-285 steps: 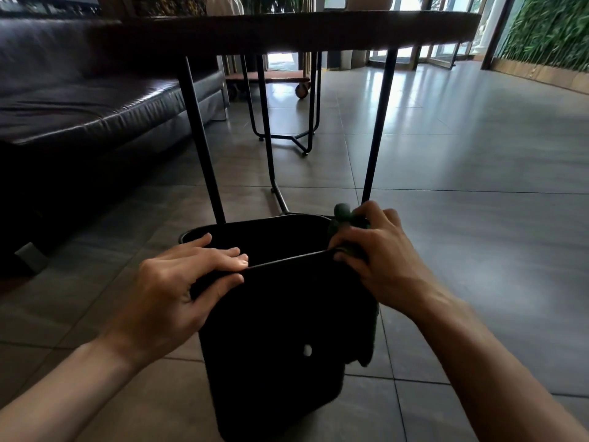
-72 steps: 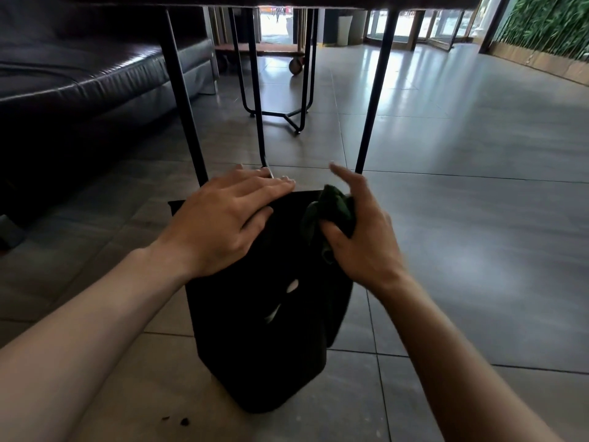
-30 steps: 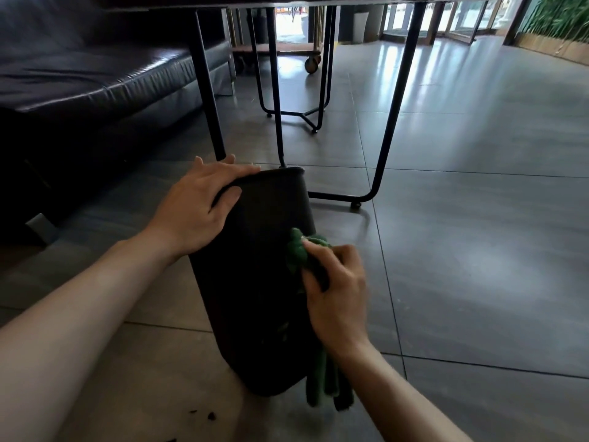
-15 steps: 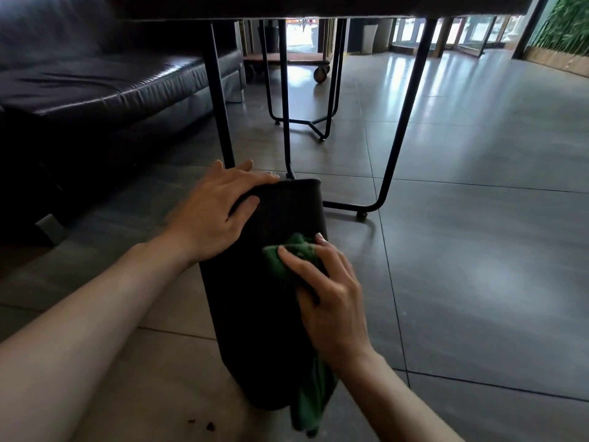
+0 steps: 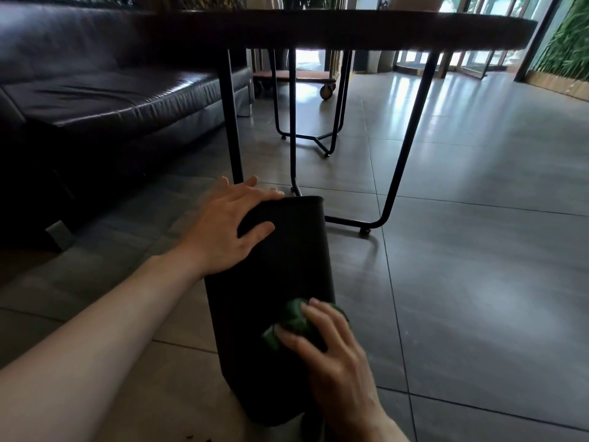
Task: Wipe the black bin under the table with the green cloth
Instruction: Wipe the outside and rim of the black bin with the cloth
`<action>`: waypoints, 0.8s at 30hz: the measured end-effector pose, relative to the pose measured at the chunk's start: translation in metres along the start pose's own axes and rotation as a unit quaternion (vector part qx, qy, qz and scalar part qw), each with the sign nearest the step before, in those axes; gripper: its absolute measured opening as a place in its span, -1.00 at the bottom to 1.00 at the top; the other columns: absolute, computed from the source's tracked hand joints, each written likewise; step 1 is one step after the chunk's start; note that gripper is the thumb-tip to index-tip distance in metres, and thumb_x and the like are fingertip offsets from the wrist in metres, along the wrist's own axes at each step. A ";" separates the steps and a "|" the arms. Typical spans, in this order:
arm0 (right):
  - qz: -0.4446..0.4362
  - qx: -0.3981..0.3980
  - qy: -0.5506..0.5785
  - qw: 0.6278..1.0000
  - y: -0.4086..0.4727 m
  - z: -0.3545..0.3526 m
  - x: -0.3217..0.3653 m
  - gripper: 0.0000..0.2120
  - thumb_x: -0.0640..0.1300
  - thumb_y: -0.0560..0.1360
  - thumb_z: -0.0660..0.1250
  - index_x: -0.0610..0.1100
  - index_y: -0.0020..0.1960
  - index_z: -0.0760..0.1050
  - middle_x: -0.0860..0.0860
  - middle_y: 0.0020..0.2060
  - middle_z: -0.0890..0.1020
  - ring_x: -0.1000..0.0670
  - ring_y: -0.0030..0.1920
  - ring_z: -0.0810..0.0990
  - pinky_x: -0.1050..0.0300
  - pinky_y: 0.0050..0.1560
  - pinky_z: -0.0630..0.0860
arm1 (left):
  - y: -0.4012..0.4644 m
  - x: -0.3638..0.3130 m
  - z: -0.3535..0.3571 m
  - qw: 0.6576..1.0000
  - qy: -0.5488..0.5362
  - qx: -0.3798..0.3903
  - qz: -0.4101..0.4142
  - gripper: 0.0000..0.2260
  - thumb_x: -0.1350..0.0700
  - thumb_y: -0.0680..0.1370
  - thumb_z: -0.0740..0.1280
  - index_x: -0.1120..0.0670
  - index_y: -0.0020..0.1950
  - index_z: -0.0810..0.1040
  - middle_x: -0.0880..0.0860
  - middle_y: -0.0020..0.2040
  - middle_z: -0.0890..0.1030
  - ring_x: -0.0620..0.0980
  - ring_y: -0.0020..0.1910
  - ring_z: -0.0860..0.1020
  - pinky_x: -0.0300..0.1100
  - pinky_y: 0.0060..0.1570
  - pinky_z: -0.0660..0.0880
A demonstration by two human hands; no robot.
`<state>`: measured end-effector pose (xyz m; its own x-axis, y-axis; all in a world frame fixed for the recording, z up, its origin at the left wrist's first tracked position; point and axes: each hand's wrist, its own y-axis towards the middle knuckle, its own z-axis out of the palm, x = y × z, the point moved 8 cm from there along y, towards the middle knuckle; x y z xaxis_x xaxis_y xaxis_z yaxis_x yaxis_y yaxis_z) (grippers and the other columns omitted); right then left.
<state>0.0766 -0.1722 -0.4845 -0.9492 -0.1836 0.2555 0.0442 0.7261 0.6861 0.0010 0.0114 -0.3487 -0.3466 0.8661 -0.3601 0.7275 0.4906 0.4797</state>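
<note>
Fingers (image 5: pixel 314 320) of the right hand (image 5: pixel 334 355) curl over the bunched green cloth (image 5: pixel 293 320), pressing it on the lower near side of the black bin (image 5: pixel 280 275). On the bin's upper left edge rests the left hand (image 5: pixel 229 224), fingers spread flat. Tilted away, the bin stands on the tiled floor (image 5: pixel 478 282) by the table (image 5: pixel 382 30) and its legs, with open floor to the right. A dark sofa (image 5: pixel 111 100) closes in the left side.
</note>
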 end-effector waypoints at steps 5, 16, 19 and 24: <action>0.090 -0.084 0.042 0.992 0.067 -0.026 -0.020 -0.69 0.00 0.62 0.28 0.09 0.32 0.62 -0.09 0.37 0.56 -0.14 0.42 0.47 -0.08 0.20 0.63 | -0.008 -0.018 0.005 0.998 0.021 0.000 0.054 -0.57 -0.04 0.58 0.32 -0.12 0.46 0.45 -0.14 0.46 0.48 -0.04 0.59 0.25 0.16 0.60 0.00; 0.018 -0.007 -0.006 1.000 -0.011 0.001 0.007 -0.70 0.01 0.48 0.55 0.18 0.19 0.65 -0.11 0.23 0.65 -0.07 0.38 0.50 0.00 0.23 0.56 | -0.018 -0.005 -0.006 0.999 0.007 -0.007 0.033 -0.58 -0.14 0.58 0.23 -0.17 0.45 0.42 -0.19 0.45 0.47 -0.09 0.57 0.27 0.18 0.59 0.06; 0.057 -0.038 0.016 0.997 0.029 -0.013 -0.005 -0.69 -0.11 0.51 0.52 0.09 0.23 0.65 -0.13 0.22 0.60 -0.14 0.25 0.55 -0.08 -0.01 0.67 | -0.020 -0.005 -0.005 1.000 0.015 -0.009 0.022 -0.56 -0.15 0.58 0.23 -0.18 0.46 0.40 -0.17 0.44 0.49 -0.08 0.56 0.29 0.13 0.59 0.09; 0.065 -0.060 -0.007 0.996 0.047 -0.011 -0.002 -0.68 -0.05 0.57 0.43 0.09 0.32 0.56 -0.15 0.30 0.53 -0.18 0.33 0.49 -0.14 0.16 0.61 | -0.018 -0.013 0.001 0.999 0.030 0.001 0.027 -0.57 -0.05 0.58 0.32 -0.14 0.46 0.42 -0.15 0.44 0.49 -0.07 0.55 0.29 -0.03 0.56 0.13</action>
<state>0.0837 -0.1450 -0.4452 -0.9372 -0.0833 0.3386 0.2031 0.6589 0.7243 -0.0067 -0.0088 -0.3535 -0.3414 0.8957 -0.2850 0.7474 0.4426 0.4955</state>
